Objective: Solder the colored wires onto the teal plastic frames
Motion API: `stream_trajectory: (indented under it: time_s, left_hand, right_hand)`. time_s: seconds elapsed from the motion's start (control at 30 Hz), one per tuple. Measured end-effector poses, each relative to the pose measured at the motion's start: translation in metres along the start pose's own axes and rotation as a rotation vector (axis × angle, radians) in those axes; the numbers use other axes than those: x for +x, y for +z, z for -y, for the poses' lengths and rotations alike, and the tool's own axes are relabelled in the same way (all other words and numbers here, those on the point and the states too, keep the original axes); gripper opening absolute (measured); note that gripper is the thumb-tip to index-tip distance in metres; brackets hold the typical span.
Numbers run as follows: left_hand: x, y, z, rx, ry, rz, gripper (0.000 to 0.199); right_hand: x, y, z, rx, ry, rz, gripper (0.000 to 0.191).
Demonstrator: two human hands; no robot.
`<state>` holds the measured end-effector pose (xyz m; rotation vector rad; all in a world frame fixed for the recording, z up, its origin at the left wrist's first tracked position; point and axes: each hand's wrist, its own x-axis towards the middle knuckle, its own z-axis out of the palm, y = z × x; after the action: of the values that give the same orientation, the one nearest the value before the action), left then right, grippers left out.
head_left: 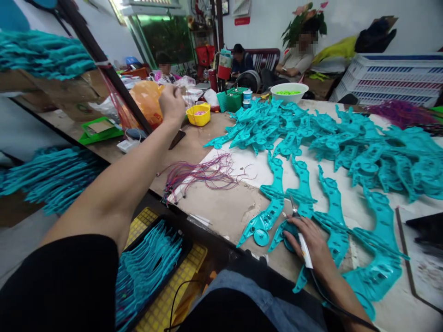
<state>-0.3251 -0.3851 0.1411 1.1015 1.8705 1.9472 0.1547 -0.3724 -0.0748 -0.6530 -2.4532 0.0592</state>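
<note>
My left hand [172, 103] is raised at the far end of my outstretched arm, beside a yellow basket [198, 115] with small pink items. Its fingers are pinched together; what they hold is too small to make out. My right hand [311, 237] grips a soldering iron [305, 251] with a white handle and black cord, its metal tip pointing away over a teal plastic piece [302, 184]. Similar teal parts lie side by side around this hand. Thin red and purple wires [200, 173] are spread on the table between my hands.
A large pile of teal parts [328, 133] covers the table's far side, near a white bowl [289, 91]. A dark post [117, 87] slants up at left. More parts fill a tray [152, 263] below the table edge. Several people sit beyond.
</note>
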Motion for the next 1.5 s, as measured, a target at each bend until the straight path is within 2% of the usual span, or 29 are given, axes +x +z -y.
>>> stream_trajectory:
  time_s: [0.07, 0.17, 0.3, 0.37, 0.43, 0.53, 0.6, 0.67, 0.73, 0.8, 0.9, 0.97, 1.1, 1.23, 1.3, 1.4, 1.5]
  left_hand:
    - [-0.012, 0.005, -0.014, 0.070, 0.041, -0.030, 0.023]
    - [-0.030, 0.005, -0.037, 0.012, 0.101, 0.057, 0.021]
    - [-0.043, -0.003, -0.065, -0.052, 0.263, -0.038, 0.021]
    - [-0.055, -0.003, -0.073, -0.076, 0.290, 0.002, 0.020]
    - [-0.077, 0.005, -0.078, -0.129, 0.240, 0.207, 0.017]
    - [-0.122, 0.027, -0.078, -0.257, 0.079, 0.545, 0.011]
    - [-0.152, 0.042, -0.076, -0.353, -0.033, 0.652, 0.014]
    - [-0.177, 0.055, -0.073, -0.445, -0.126, 0.699, 0.017]
    - [-0.192, 0.062, -0.068, -0.523, -0.198, 0.703, 0.020]
    - [-0.199, 0.065, -0.060, -0.592, -0.248, 0.651, 0.024]
    - [-0.203, 0.064, -0.045, -0.669, -0.308, 0.597, 0.036]
    - [-0.205, 0.061, -0.033, -0.699, -0.353, 0.615, 0.038]
    - [-0.214, 0.051, -0.012, -0.719, -0.444, 0.693, 0.026]
    - [-0.227, 0.031, 0.003, -0.664, -0.519, 0.835, 0.024]
    - [-0.233, 0.019, 0.009, -0.619, -0.564, 0.943, 0.025]
    - [-0.241, 0.011, 0.019, -0.504, -0.602, 1.090, 0.027]
    - [-0.247, 0.023, 0.031, -0.322, -0.605, 1.127, 0.026]
  right_hand:
    - [0.001, -0.002, 0.001, 0.026, 0.014, 0.012, 0.036]
    - [0.004, -0.010, 0.007, 0.056, 0.054, -0.013, 0.036]
    - [0.015, -0.035, 0.022, 0.053, 0.193, -0.099, 0.032]
    - [0.025, -0.052, 0.032, 0.071, 0.278, -0.154, 0.032]
    - [0.041, -0.068, 0.043, 0.109, 0.331, -0.249, 0.033]
    - [0.075, -0.084, 0.066, 0.262, 0.320, -0.392, 0.038]
    - [0.100, -0.087, 0.083, 0.471, 0.277, -0.417, 0.044]
    - [0.121, -0.083, 0.101, 0.726, 0.237, -0.362, 0.053]
    - [0.133, -0.077, 0.116, 0.936, 0.263, -0.274, 0.054]
    - [0.133, -0.071, 0.127, 1.078, 0.357, -0.211, 0.047]
    - [0.117, -0.072, 0.136, 1.142, 0.504, -0.202, 0.038]
    - [0.104, -0.079, 0.136, 1.129, 0.549, -0.207, 0.037]
    - [0.083, -0.098, 0.121, 1.013, 0.561, -0.142, 0.035]
    - [0.066, -0.120, 0.092, 0.680, 0.515, 0.064, 0.031]
    - [0.060, -0.128, 0.075, 0.598, 0.495, 0.172, 0.032]
    - [0.059, -0.128, 0.051, 0.551, 0.454, 0.250, 0.032]
    - [0.078, -0.115, 0.031, 0.433, 0.330, 0.211, 0.026]
